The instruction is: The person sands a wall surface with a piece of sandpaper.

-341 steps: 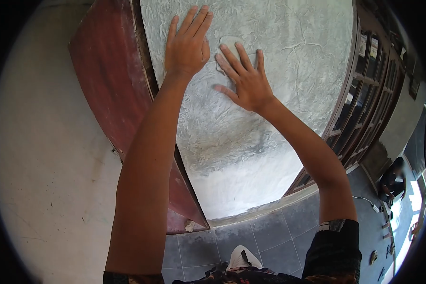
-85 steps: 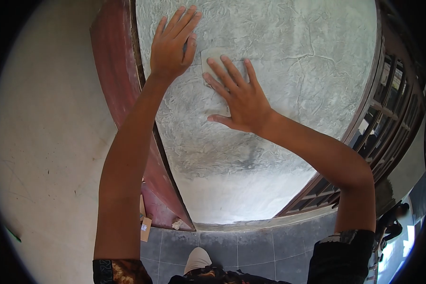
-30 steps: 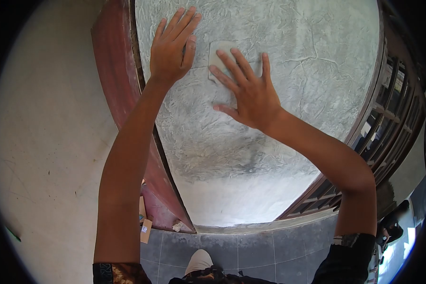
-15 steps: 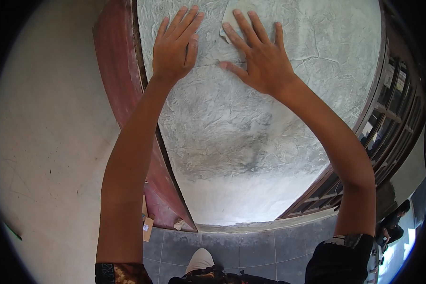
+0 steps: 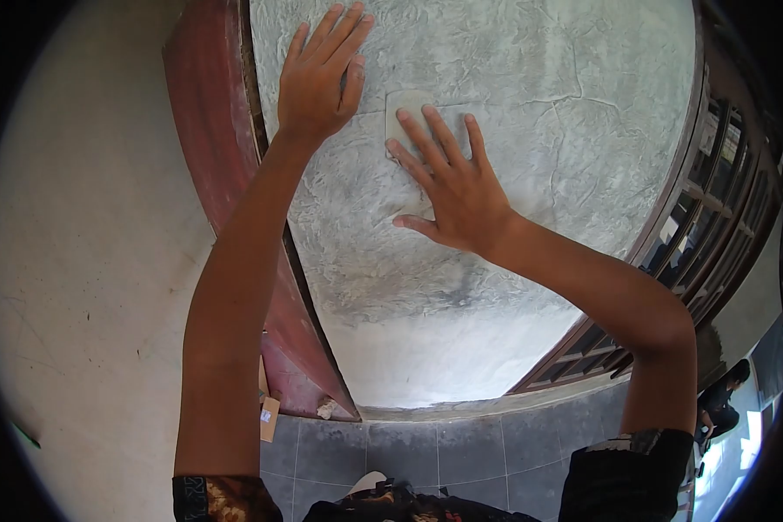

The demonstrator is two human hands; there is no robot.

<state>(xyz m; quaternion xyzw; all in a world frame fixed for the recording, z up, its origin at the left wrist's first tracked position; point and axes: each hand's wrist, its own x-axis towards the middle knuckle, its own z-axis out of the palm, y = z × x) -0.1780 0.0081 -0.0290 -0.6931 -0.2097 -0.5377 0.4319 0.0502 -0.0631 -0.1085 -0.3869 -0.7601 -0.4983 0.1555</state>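
Note:
My left hand [image 5: 320,83] rests on the upper left of the grey, rough-plastered wall [image 5: 391,287], its fingers extended upward and nothing held in them. Lower and to the right, my right hand [image 5: 457,178] is spread, its fingertips over a thin, pale, roughly square sheet [image 5: 398,103] lying against the plaster. Part of the sheet is hidden under the fingers, and the thumb points left, off the sheet. A crack runs across the plaster to the right of the sheet.
A red-brown wooden frame [image 5: 202,113] borders the plaster on the left, and a dark window frame [image 5: 696,209] on the right. Grey floor tiles [image 5: 400,448] lie below. A small cardboard piece [image 5: 270,419] is at lower left. Another person [image 5: 720,407] is at far lower right.
My right hand has moved down and slightly left, and the pale sheet has come down the wall with it. My left hand is nearly where it was.

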